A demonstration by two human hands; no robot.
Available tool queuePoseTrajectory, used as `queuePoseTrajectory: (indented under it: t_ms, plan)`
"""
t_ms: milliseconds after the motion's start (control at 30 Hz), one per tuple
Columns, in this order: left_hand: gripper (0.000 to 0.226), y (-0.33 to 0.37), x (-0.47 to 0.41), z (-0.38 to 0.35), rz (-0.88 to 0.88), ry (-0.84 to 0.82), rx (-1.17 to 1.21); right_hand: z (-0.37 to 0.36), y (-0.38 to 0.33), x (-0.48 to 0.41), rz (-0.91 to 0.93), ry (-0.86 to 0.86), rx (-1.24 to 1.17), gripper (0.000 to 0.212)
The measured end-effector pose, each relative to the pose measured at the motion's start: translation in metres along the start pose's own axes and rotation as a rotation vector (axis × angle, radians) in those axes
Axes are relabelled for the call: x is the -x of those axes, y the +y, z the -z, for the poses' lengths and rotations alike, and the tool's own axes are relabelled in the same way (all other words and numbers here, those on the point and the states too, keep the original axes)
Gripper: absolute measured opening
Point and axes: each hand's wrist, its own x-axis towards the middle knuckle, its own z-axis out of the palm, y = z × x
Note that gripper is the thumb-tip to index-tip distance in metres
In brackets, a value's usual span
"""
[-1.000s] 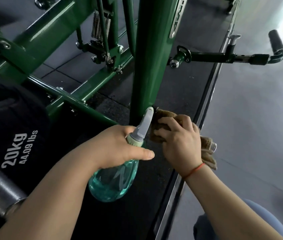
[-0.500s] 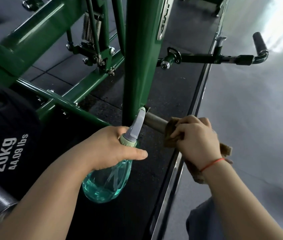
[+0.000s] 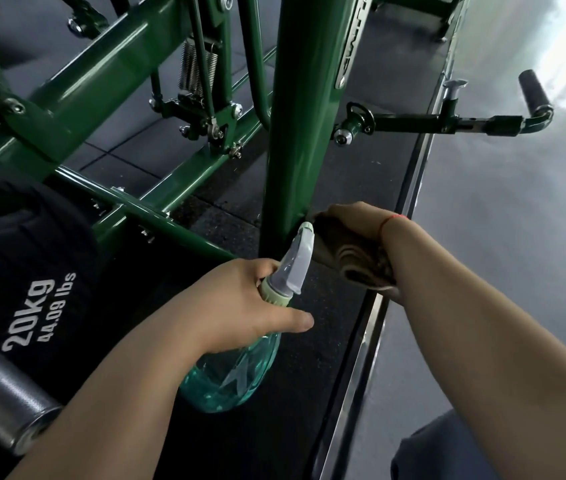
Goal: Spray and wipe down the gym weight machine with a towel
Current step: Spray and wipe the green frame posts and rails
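Note:
A green weight machine fills the upper left, with a thick upright post (image 3: 300,116) at the centre. My left hand (image 3: 236,303) grips the neck of a teal spray bottle (image 3: 229,372), whose grey nozzle (image 3: 297,261) points up beside the post's base. My right hand (image 3: 350,220), with a red string at the wrist, holds a brown towel (image 3: 354,259) wrapped around a horizontal peg right at the post. The towel and hand hide the peg.
A black 20kg plate (image 3: 32,271) sits on a steel sleeve (image 3: 7,403) at the lower left. A black adjustable handle bar (image 3: 447,123) juts right from the post. A dark rubber mat (image 3: 371,181) with a metal edge strip meets grey floor (image 3: 499,254) on the right.
My right hand has slid the towel back along the peg toward the post, covering the bare metal seen half a second ago. The left hand and bottle stay in much the same place.

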Motion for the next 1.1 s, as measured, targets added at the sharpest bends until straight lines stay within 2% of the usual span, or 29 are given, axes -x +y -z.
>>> queuePoseTrajectory:
  t_ms: [100, 133, 233, 333, 400, 500, 567, 600, 633, 700, 800, 900, 1000, 1100]
  plan:
    - [0.039, -0.001, 0.002, -0.002, -0.006, -0.011, -0.033, 0.006, 0.001, 0.013, -0.197, -0.310, -0.178, 0.041]
    - [0.040, -0.001, 0.002, -0.003, -0.006, -0.019, -0.053, 0.008, 0.002, 0.017, -0.191, -0.328, -0.167, 0.041]
    - [0.042, 0.004, 0.001, -0.007, -0.015, -0.045, -0.111, 0.012, 0.006, 0.021, -0.174, -0.293, -0.157, 0.046]
    - [0.043, 0.008, 0.000, -0.009, -0.016, -0.061, -0.103, 0.006, 0.008, 0.020, -0.166, -0.194, -0.174, 0.030]
    - [0.048, 0.008, -0.002, -0.008, -0.011, -0.060, -0.096, 0.008, 0.016, 0.018, -0.164, -0.157, -0.173, 0.033]
    - [0.044, 0.004, -0.004, -0.002, -0.007, -0.059, -0.094, 0.017, 0.037, 0.029, -0.171, -0.200, 0.053, 0.038]
    - [0.037, 0.001, -0.007, 0.001, -0.008, -0.063, -0.102, 0.024, 0.056, 0.031, -0.147, -0.141, 0.194, 0.037]
    - [0.035, 0.000, -0.008, 0.002, -0.005, -0.064, -0.106, 0.025, 0.064, 0.030, -0.178, -0.119, 0.184, 0.039]
    - [0.036, -0.001, -0.009, 0.003, 0.001, -0.066, -0.106, 0.026, 0.072, 0.027, -0.195, -0.079, 0.164, 0.043]
    - [0.047, -0.004, -0.011, 0.004, 0.012, -0.069, -0.105, 0.025, 0.079, 0.019, -0.179, 0.072, 0.282, 0.049]
    - [0.066, -0.007, -0.013, 0.005, 0.019, -0.087, -0.110, 0.000, 0.075, 0.021, -0.102, 0.422, 0.470, 0.049]
    - [0.056, -0.007, -0.013, 0.008, 0.032, -0.092, -0.099, -0.039, 0.058, 0.030, 0.006, 0.768, 0.432, 0.049]
    - [0.038, -0.009, -0.011, 0.013, 0.056, -0.062, -0.080, -0.081, 0.036, 0.024, 0.165, 0.985, 0.336, 0.041]
    - [0.033, -0.010, -0.008, 0.017, 0.071, -0.034, -0.066, -0.118, 0.027, 0.019, 0.314, 1.169, 0.197, 0.039]
